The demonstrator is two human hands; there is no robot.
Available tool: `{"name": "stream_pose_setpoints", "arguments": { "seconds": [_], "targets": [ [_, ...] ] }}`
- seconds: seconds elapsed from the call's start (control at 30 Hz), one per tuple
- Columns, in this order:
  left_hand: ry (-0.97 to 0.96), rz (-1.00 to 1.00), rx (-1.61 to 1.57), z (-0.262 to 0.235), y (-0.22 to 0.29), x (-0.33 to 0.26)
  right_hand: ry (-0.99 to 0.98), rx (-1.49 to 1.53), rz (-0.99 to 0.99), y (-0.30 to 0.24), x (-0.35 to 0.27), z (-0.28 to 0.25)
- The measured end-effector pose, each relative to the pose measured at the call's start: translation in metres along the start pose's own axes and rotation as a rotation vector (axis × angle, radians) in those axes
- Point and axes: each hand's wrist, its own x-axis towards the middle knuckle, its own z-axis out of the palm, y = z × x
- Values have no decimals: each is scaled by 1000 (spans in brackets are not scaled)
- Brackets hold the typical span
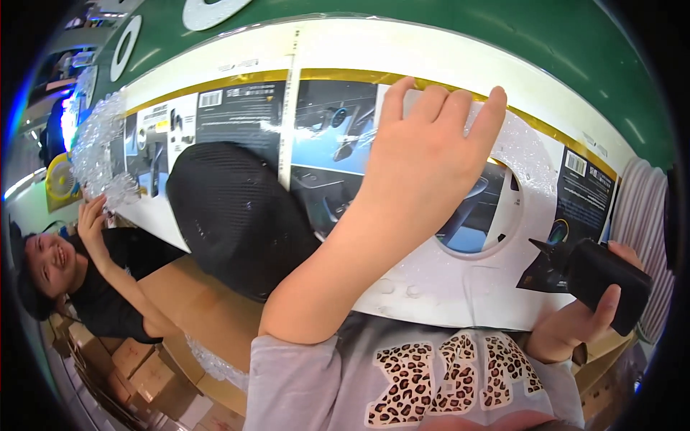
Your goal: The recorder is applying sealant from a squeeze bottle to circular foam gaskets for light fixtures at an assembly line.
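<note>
My left hand (435, 147) reaches over the work table with its fingers stretched out and apart, holding nothing. Its fingertips are at the upper edge of a large, glossy white ring (530, 147), which lies over printed dark and blue packaging sheets (334, 144). Through the ring's round opening, part of the printed surface shows. Down at the right, my right hand (600, 309) grips a black blocky object (611, 280) whose exact kind I cannot make out. A thin black pointed piece (546, 269) sits beside it, toward the ring. The palm is mostly hidden.
A rounded black mesh thing, like a cap (230, 208), covers part of the packaging left of my forearm. Clear bubble wrap (100, 144) is heaped farther left, near a co-worker's raised hand (92, 215). A white coil (640, 215) stands at right; cardboard boxes (151, 373) fill the lower left.
</note>
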Motion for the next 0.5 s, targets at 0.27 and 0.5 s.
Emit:
{"name": "stream_pose_setpoints", "arguments": {
  "seconds": [0.27, 0.5],
  "targets": [
    [-30, 3, -11, -4, -1, 8, -55, 53, -14, -4, 10, -12],
    [-87, -32, -5, -13, -3, 3, -353, 95, 84, -27, 3, 1]
  ]
}}
